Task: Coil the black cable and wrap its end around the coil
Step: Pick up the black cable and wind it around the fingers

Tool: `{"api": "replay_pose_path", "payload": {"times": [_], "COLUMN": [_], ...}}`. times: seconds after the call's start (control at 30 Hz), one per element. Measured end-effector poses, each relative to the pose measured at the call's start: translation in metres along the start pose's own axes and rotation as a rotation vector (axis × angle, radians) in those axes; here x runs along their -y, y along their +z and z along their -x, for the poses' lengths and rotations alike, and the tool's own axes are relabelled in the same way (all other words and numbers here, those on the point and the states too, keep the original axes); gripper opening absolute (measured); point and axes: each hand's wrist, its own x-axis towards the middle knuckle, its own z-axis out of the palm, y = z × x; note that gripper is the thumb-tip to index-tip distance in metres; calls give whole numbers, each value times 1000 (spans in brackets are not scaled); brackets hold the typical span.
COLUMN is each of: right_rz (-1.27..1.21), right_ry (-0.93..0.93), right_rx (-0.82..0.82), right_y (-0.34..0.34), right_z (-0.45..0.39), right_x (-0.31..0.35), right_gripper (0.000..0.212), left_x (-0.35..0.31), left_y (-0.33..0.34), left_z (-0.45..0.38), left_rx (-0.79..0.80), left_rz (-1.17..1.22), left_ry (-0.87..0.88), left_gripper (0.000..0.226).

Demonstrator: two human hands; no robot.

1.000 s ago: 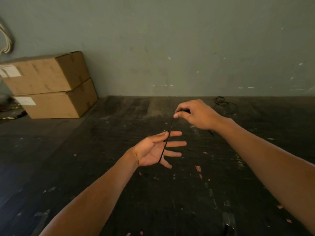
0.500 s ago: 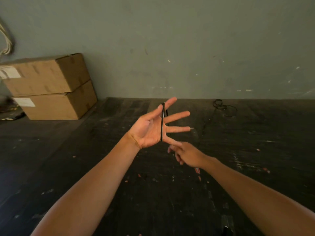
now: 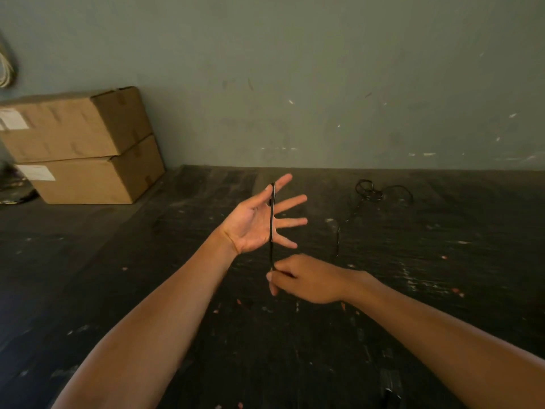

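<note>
My left hand (image 3: 256, 222) is raised palm up with its fingers spread. A thin black cable (image 3: 272, 219) runs straight across that palm, from the gap between thumb and index finger down past the little finger. Just below, my right hand (image 3: 306, 278) pinches the same cable between thumb and fingertips and holds it taut. The remaining black cable lies as a loose tangle (image 3: 371, 191) on the dark floor at the far right, and a short stretch of it (image 3: 338, 240) leads back toward my right hand.
Two stacked cardboard boxes (image 3: 85, 146) stand against the grey-green wall (image 3: 324, 84) at the left. The dark, scuffed floor (image 3: 147, 276) spreads out under my arms. A pale cord (image 3: 6, 69) hangs at the left edge.
My right hand, pinching the cable, came from above my left hand down to below it, drawing the cable across the palm. My left hand rose and spread its fingers.
</note>
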Motion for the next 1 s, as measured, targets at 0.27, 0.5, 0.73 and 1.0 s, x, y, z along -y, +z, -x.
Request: {"api": "replay_pose_path", "payload": {"times": [0.27, 0.5, 0.73, 1.0], "right_rz": [195, 401, 362, 125], "right_ry": [-28, -6, -12, -23], "right_rx": [-146, -178, -263, -420], "right_y": [-70, -124, -134, -128], "right_z": [5, 6, -2, -7], "right_x": [15, 27, 16, -27], "right_gripper": [29, 22, 26, 13], "left_x": [18, 33, 34, 27], "left_y": [-13, -7, 4, 18], "left_z": [11, 15, 20, 25], "left_rx": [-32, 22, 136, 256], "left_rz": [-100, -139, -110, -18], "left_ry": [-122, -276, -289, -224], "left_gripper": [47, 46, 47, 48]}}
